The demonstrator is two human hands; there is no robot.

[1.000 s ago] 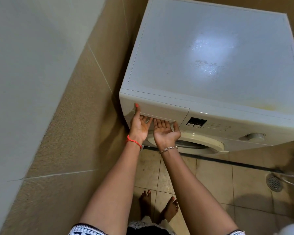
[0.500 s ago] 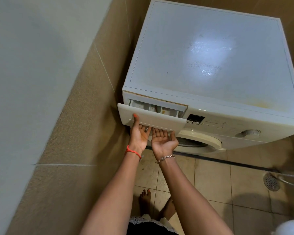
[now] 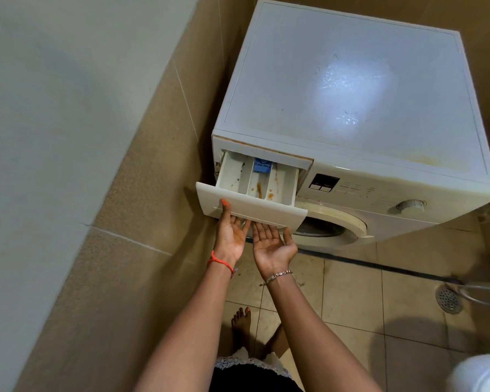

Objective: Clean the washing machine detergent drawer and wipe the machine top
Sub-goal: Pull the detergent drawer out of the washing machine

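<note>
With left hand (image 3: 230,236), pinches the front of the detergent drawer (image 3: 249,206), thumb on its face, fingers beneath. Tucks right hand (image 3: 272,244) palm-up under the same edge, fingertips hidden, grip impossible to tell. Holds drawer partway out of washing machine (image 3: 351,108), stained compartments showing.

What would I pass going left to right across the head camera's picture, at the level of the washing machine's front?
From the left: tiled wall → pulled-out detergent drawer → display panel → dial → floor drain, lower down on the floor.
</note>
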